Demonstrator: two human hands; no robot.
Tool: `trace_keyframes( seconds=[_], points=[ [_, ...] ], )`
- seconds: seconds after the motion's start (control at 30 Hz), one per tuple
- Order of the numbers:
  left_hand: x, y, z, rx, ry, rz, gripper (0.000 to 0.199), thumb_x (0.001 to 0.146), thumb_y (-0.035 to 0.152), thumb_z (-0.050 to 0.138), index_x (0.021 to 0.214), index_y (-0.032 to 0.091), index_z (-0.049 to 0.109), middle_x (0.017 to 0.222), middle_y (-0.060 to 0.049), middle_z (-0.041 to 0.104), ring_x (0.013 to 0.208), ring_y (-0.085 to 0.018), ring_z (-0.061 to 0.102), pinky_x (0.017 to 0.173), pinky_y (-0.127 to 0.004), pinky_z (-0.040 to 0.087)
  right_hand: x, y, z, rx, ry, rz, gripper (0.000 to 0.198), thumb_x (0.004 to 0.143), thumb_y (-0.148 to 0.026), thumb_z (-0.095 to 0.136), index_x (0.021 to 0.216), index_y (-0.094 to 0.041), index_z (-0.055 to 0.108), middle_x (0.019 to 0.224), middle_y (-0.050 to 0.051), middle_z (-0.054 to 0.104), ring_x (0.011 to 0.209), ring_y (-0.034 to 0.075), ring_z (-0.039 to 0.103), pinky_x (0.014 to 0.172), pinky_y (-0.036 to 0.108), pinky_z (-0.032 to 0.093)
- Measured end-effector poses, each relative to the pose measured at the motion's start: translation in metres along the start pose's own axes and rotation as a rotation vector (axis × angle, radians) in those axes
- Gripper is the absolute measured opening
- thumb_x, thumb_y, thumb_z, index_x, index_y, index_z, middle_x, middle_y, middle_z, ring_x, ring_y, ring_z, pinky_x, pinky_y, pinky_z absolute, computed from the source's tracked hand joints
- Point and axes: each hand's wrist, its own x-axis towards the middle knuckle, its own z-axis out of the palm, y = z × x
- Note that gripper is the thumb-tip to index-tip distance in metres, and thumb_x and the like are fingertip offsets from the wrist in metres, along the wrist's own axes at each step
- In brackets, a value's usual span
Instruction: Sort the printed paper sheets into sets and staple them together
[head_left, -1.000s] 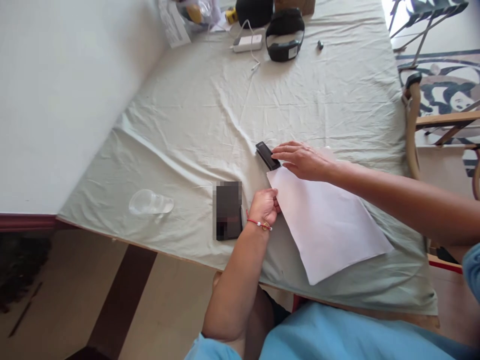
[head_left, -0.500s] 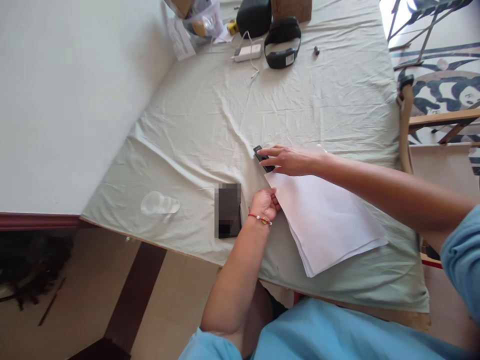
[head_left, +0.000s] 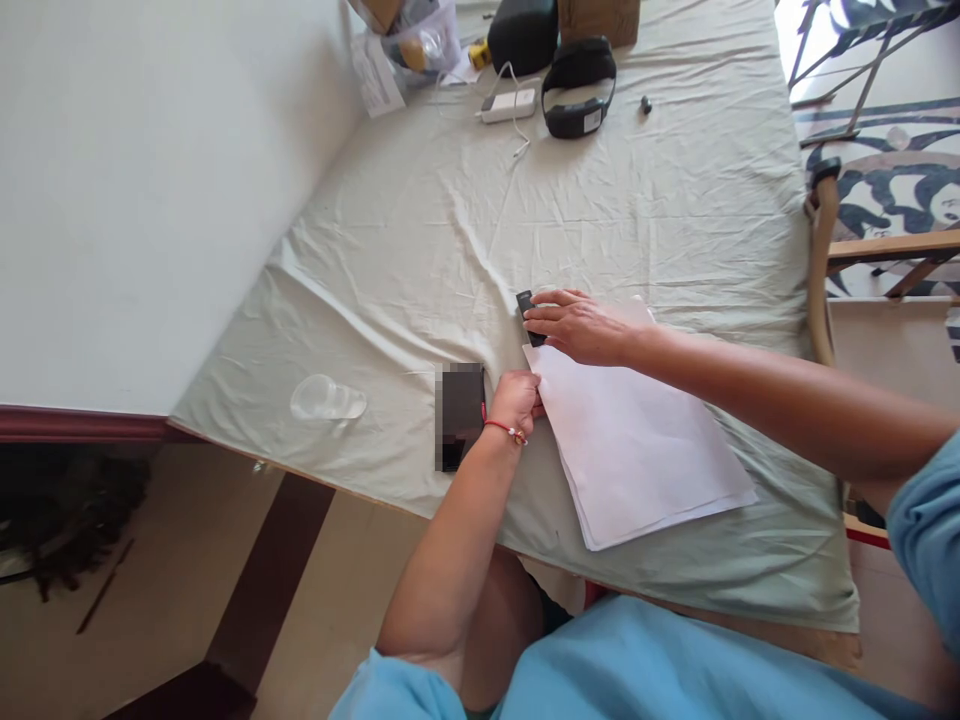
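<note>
A stack of white paper sheets (head_left: 645,450) lies slantwise on the cloth, its sheets slightly uneven along the lower edge. My left hand (head_left: 516,398), with a red bracelet at the wrist, pinches the stack's left edge near the top corner. Fingers of my right hand (head_left: 574,325) lie over a small black stapler (head_left: 524,303) at that same corner and grip it from above. Much of the stapler is covered by the hand, so whether paper sits in its jaws is hidden. Just left of my left hand rests a dark, partly pixelated phone-like slab (head_left: 461,410).
A clear plastic cup (head_left: 326,398) lies on its side at the left. Toward the back are a black headset-like band (head_left: 577,90), a white power bank (head_left: 508,106) with a cable, a black case (head_left: 523,35) and a plastic tub (head_left: 424,45). A chair (head_left: 821,260) stands at the right.
My left hand has turned over from palm-up to knuckles-up at the paper's edge. The stack has swung slightly, its lower end moving left. The right hand stays at the stapler.
</note>
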Motion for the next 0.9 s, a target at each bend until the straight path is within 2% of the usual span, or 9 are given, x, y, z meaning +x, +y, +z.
trace_keyframes(
  seconds=[0.1,0.23,0.47,0.73,0.9],
  points=[
    [-0.002,0.004,-0.001,0.066,0.01,0.028,0.01,0.07,0.005,0.061,0.069,0.015,0.062,0.054,-0.001,0.058,0.056,-0.019,0.065,0.067,-0.033,0.055,-0.004,0.002,0.0,0.01,-0.003,-0.005,0.05,0.099,-0.006,0.045,0.14,-0.021,0.069,0.149,0.008,0.066,0.151,0.029,0.046,0.124,0.057,0.031],
    [-0.004,0.006,-0.002,0.136,0.012,0.057,0.012,0.071,0.005,0.059,0.068,0.016,0.062,0.053,0.0,0.056,0.055,-0.019,0.062,0.061,-0.03,0.051,-0.007,0.001,0.003,0.024,-0.031,0.024,0.058,0.096,0.0,0.041,0.144,-0.02,0.066,0.152,0.007,0.063,0.153,0.027,0.045,0.129,0.06,0.025],
    [-0.001,0.002,-0.006,0.223,-0.006,0.085,0.012,0.073,0.009,0.06,0.064,0.017,0.06,0.052,0.002,0.05,0.046,-0.015,0.047,0.052,-0.028,0.043,-0.009,0.002,0.007,0.04,-0.019,0.035,0.065,0.09,0.0,0.045,0.15,-0.02,0.062,0.155,0.007,0.06,0.152,0.024,0.048,0.131,0.054,0.027],
    [0.015,-0.007,-0.013,0.267,-0.005,0.148,0.016,0.07,0.015,0.072,0.065,0.018,0.057,0.053,0.005,0.044,0.052,-0.014,0.047,0.057,-0.026,0.039,-0.013,0.002,0.011,0.048,-0.005,0.058,0.068,0.089,-0.002,0.046,0.154,-0.02,0.059,0.159,0.009,0.055,0.152,0.024,0.048,0.13,0.054,0.031],
    [0.021,-0.014,-0.017,0.281,-0.004,0.183,0.016,0.072,0.018,0.072,0.066,0.019,0.057,0.053,0.005,0.041,0.054,-0.014,0.046,0.057,-0.026,0.037,-0.019,-0.002,0.02,0.034,-0.018,0.07,0.071,0.088,0.0,0.044,0.155,-0.02,0.057,0.162,0.009,0.051,0.155,0.023,0.045,0.132,0.053,0.027]
  ],
)
